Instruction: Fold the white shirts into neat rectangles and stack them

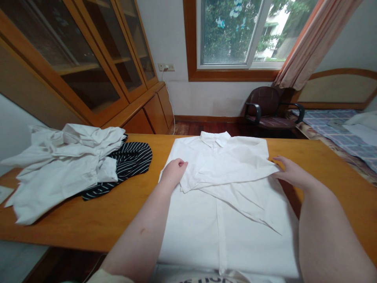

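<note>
A white collared shirt (224, 220) lies back-up on the wooden table (118, 212), collar at the far edge, both sleeves folded across its back. My left hand (173, 171) rests closed on the shirt's left edge where a folded sleeve ends, its fingers curled onto the fabric. My right hand (290, 171) lies at the shirt's right edge with fingers stretched out flat, touching the folded side.
A heap of white garments (64, 165) lies at the table's left over a black-and-white striped garment (129, 161). Beyond the table stand a dark armchair (268, 110), a glass-fronted cabinet (88, 67), a window and a bed (347, 133) at the right.
</note>
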Motion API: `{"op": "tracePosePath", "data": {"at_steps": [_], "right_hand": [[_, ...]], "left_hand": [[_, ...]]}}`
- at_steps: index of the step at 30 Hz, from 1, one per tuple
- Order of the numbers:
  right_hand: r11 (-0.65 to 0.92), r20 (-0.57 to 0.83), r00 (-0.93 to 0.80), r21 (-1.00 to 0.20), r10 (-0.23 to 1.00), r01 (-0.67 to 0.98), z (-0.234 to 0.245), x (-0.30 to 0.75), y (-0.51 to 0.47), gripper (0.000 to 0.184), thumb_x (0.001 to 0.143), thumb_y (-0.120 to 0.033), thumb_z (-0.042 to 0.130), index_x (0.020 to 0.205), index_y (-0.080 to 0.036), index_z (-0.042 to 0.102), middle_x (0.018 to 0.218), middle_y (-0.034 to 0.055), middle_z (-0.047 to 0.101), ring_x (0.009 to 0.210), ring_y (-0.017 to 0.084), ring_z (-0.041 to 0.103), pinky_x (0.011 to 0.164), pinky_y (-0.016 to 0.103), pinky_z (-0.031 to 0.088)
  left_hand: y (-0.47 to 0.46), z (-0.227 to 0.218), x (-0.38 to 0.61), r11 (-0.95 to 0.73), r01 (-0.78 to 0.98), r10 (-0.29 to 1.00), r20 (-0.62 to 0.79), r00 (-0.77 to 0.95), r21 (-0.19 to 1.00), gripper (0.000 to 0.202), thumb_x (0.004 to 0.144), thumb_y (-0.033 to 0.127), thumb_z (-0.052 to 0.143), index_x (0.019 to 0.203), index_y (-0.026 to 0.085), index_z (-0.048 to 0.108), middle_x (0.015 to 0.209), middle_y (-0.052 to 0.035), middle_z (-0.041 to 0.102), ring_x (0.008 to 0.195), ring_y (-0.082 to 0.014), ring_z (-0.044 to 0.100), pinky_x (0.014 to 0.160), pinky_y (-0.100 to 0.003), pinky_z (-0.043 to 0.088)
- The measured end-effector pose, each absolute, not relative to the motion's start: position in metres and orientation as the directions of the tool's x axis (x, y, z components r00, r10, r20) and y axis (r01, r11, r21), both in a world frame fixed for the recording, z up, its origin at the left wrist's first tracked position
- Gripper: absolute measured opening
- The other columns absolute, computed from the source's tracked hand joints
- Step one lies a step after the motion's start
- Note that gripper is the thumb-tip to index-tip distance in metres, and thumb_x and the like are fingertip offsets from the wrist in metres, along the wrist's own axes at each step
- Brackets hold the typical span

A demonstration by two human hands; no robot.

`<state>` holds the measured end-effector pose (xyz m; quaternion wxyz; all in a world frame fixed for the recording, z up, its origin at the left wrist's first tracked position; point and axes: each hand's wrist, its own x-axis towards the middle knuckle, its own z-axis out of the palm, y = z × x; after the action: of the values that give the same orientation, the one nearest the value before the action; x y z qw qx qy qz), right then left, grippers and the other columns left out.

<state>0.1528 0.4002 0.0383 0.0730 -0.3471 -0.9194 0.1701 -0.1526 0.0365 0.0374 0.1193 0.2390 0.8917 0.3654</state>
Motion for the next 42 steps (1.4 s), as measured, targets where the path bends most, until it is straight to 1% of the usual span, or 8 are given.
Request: {"op": "tracePosePath", "data": {"at_steps": [6, 10, 14, 19, 23, 31, 38, 42], "right_hand": [[0.780, 0.151, -0.787, -0.335, 0.598, 0.528, 0.052, 0.124, 0.360, 0.059, 0.084, -0.055, 0.043, 0.128, -0.016, 0.053, 0.142, 0.0153, 0.044, 0.127, 0.032, 0.043, 0.103, 0.044, 0.035], [0.690, 0.028, -0.704, -0.229, 0.709, 0.686, 0.052, 0.107, 0.347, 0.049, 0.090, -0.049, 0.030, 0.105, -0.020, 0.067, 0.104, 0.0123, 0.069, 0.095, 0.028, 0.062, 0.073, 0.035, 0.046], [0.533, 0.031, -0.534, -0.145, 0.845, 0.834, 0.053, 0.108, 0.353, 0.045, 0.087, -0.050, 0.035, 0.088, -0.021, 0.070, 0.081, 0.0117, 0.069, 0.080, 0.027, 0.062, 0.058, 0.031, 0.038], [0.395, -0.028, -0.407, -0.184, 0.913, 0.900, 0.045, 0.118, 0.370, 0.042, 0.080, -0.052, 0.045, 0.091, -0.020, 0.069, 0.086, 0.0127, 0.069, 0.077, 0.027, 0.061, 0.055, 0.032, 0.036], [0.340, -0.106, -0.372, -0.237, 0.922, 0.910, 0.038, 0.120, 0.377, 0.048, 0.081, -0.056, 0.042, 0.092, -0.016, 0.068, 0.083, 0.0140, 0.068, 0.072, 0.026, 0.059, 0.057, 0.032, 0.037], [0.265, -0.013, -0.303, -0.450, 0.953, 0.853, 0.039, 0.128, 0.381, 0.038, 0.076, -0.054, 0.048, 0.074, -0.020, 0.065, 0.070, 0.0067, 0.065, 0.064, 0.021, 0.056, 0.055, 0.030, 0.038], [0.268, -0.007, -0.299, -0.425, 0.954, 0.865, 0.024, 0.132, 0.395, 0.043, 0.078, -0.052, 0.045, 0.082, -0.015, 0.069, 0.078, 0.0123, 0.067, 0.067, 0.023, 0.057, 0.059, 0.032, 0.040], [0.285, -0.002, -0.340, -0.544, 0.940, 0.789, 0.026, 0.126, 0.386, 0.043, 0.079, -0.053, 0.046, 0.089, -0.017, 0.068, 0.083, 0.0096, 0.068, 0.073, 0.022, 0.058, 0.061, 0.030, 0.040]], "left_hand": [[0.042, 0.037, -0.145, 0.647, 0.547, 0.670, -0.053, -0.741, 0.531, 0.031, 0.080, 0.043, 0.052, 0.098, 0.021, 0.065, 0.101, -0.0076, 0.068, 0.093, -0.0230, 0.060, 0.079, -0.029, 0.041], [0.038, 0.038, -0.143, 0.563, 0.432, 0.682, -0.101, -0.724, 0.705, 0.024, 0.080, 0.040, 0.047, 0.074, 0.020, 0.058, 0.069, -0.0004, 0.059, 0.069, -0.0177, 0.056, 0.063, -0.026, 0.040], [0.034, 0.040, -0.142, 0.500, 0.352, 0.743, -0.183, -0.644, 0.791, 0.022, 0.077, 0.030, 0.040, 0.057, 0.021, 0.043, 0.056, 0.0028, 0.045, 0.057, -0.0139, 0.046, 0.054, -0.024, 0.037], [0.034, 0.046, -0.141, 0.644, 0.453, 0.625, -0.081, -0.777, 0.617, 0.014, 0.075, 0.025, 0.044, 0.066, 0.021, 0.053, 0.068, -0.0009, 0.057, 0.068, -0.0171, 0.051, 0.061, -0.027, 0.036], [0.036, 0.050, -0.137, 0.598, 0.548, 0.722, -0.097, -0.685, 0.585, 0.023, 0.081, 0.038, 0.047, 0.086, 0.021, 0.063, 0.090, -0.0051, 0.068, 0.083, -0.0203, 0.059, 0.072, -0.028, 0.040], [0.030, 0.064, -0.137, 0.491, 0.180, 0.753, -0.311, -0.580, 0.852, 0.029, 0.077, 0.042, 0.046, 0.076, 0.019, 0.063, 0.086, -0.0028, 0.069, 0.084, -0.0207, 0.062, 0.071, -0.028, 0.046], [0.013, 0.072, -0.135, 0.776, 0.481, 0.630, -0.473, -0.616, 0.407, 0.026, 0.071, 0.046, 0.055, 0.061, 0.021, 0.059, 0.066, -0.0020, 0.064, 0.063, -0.0194, 0.057, 0.054, -0.028, 0.035], [0.022, 0.068, -0.129, 0.686, 0.533, 0.718, -0.341, -0.607, 0.495, 0.027, 0.078, 0.043, 0.049, 0.070, 0.022, 0.063, 0.073, -0.0017, 0.066, 0.067, -0.0179, 0.058, 0.056, -0.027, 0.035]]}}
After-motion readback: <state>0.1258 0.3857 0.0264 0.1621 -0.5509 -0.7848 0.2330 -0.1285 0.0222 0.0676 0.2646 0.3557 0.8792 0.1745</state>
